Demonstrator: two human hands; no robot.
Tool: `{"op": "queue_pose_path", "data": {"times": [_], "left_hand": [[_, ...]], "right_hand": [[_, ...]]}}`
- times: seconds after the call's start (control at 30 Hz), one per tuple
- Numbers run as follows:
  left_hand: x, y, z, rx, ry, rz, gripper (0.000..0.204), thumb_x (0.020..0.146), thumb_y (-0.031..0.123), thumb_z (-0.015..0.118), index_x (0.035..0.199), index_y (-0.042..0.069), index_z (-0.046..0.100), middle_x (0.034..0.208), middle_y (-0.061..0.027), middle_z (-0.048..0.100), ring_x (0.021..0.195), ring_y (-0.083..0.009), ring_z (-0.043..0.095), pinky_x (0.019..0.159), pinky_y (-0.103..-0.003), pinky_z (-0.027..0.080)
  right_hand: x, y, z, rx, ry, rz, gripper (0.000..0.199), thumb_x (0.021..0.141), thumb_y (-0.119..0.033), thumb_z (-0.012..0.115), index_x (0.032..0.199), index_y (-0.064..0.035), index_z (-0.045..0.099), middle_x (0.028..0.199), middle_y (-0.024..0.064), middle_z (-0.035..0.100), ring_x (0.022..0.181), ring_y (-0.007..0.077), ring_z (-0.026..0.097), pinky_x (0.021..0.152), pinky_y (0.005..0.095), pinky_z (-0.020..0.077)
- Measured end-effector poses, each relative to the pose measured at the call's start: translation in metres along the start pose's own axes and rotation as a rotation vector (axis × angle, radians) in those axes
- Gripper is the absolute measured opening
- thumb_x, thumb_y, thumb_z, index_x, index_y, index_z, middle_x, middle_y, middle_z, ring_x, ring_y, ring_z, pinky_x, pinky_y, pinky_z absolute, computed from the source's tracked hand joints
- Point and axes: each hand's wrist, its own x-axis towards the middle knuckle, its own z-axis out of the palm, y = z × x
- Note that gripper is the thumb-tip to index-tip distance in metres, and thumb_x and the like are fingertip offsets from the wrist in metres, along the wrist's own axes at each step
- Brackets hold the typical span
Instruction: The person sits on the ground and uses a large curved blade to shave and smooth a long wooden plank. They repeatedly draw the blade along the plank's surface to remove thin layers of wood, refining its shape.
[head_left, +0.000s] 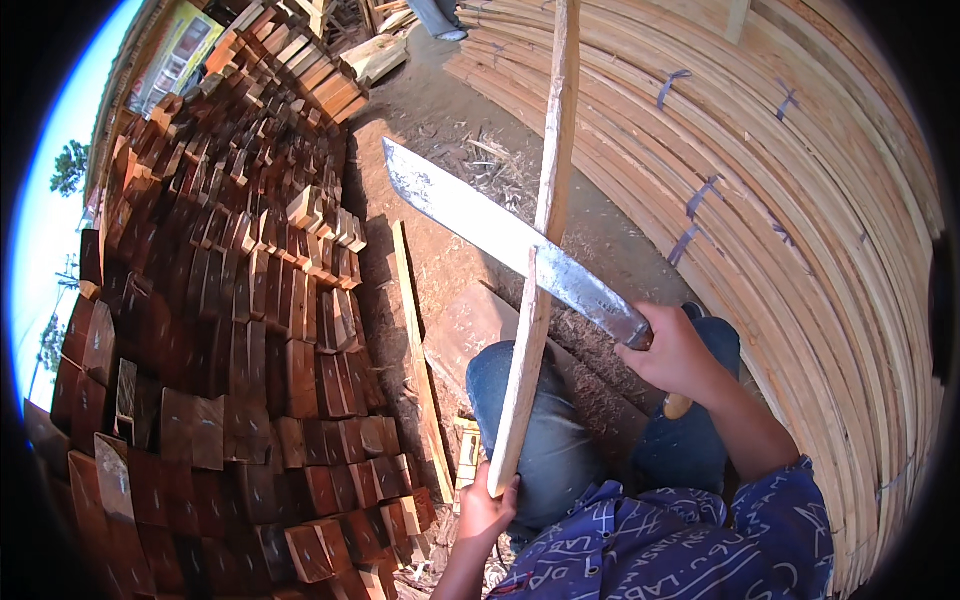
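My right hand (672, 348) is closed around the handle of a machete (465, 212), whose broad, worn blade points up and to the left. The blade crosses a long, pale wooden stick (522, 385) at about its middle, covering a short stretch of it; the blade appears to touch the wood there. My left hand (485, 508) grips the stick's near end, beside my left knee. From there the stick runs steeply up and away, out past the top of the picture.
To the left rises a big stack of dark reddish wood blocks (190, 430). Long boards tied in bundles (800, 230) curve along the right. A thin wooden strip (415, 350) lies on the ground beside a flat slab (470, 325). Wood chips (490, 165) litter the dirt. Someone's leg (435, 15) shows at the top.
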Motion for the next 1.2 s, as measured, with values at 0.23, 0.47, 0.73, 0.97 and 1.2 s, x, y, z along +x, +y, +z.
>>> {"op": "queue_pose_path", "data": {"times": [0.23,0.47,0.73,0.97,1.2], "left_hand": [[0.005,0.018,-0.013,-0.079,-0.119,-0.145,0.04,0.087,0.007,0.07,0.123,-0.003,0.057,0.094,-0.0185,0.073,0.088,-0.0198,0.072,0.079,-0.033,0.056],[0.007,0.02,-0.016,-0.124,-0.154,-0.161,0.039,0.087,0.006,0.069,0.123,-0.003,0.058,0.097,-0.0174,0.072,0.088,-0.0185,0.07,0.08,-0.032,0.055],[0.007,0.013,-0.013,-0.112,-0.128,-0.097,0.039,0.086,0.007,0.07,0.122,-0.004,0.058,0.095,-0.0178,0.072,0.087,-0.0199,0.071,0.08,-0.032,0.055],[0.006,0.007,-0.007,-0.129,-0.091,-0.051,0.034,0.085,0.009,0.072,0.115,-0.003,0.06,0.087,-0.0214,0.072,0.077,-0.0252,0.074,0.069,-0.035,0.058],[0.001,0.017,-0.008,-0.152,-0.063,-0.115,0.037,0.086,0.008,0.071,0.119,-0.003,0.059,0.09,-0.0208,0.072,0.08,-0.0234,0.073,0.072,-0.034,0.057]], "right_hand": [[0.004,0.003,0.013,-0.183,0.196,-0.087,0.028,0.076,-0.008,0.075,0.1,0.0004,0.062,0.072,0.0195,0.066,0.066,0.034,0.067,0.062,0.0412,0.0501],[0.021,0.016,0.009,-0.451,0.459,-0.226,0.029,0.073,-0.007,0.077,0.097,-0.0028,0.06,0.07,0.0179,0.065,0.069,0.0376,0.066,0.062,0.0441,0.0514],[0.009,0.019,0.025,0.015,0.43,-0.143,0.031,0.076,-0.005,0.074,0.103,0.0037,0.063,0.077,0.022,0.068,0.068,0.0372,0.068,0.062,0.0388,0.0541],[0.011,0.001,0.038,-0.456,0.114,-0.323,0.035,0.075,-0.011,0.073,0.106,0.0005,0.06,0.076,0.0198,0.067,0.072,0.0384,0.067,0.066,0.0465,0.0537],[0.018,-0.003,0.035,-0.118,0.083,-0.137,0.046,0.077,-0.01,0.072,0.119,0.0015,0.059,0.076,0.0222,0.067,0.073,0.0411,0.066,0.066,0.0471,0.0534]]}}
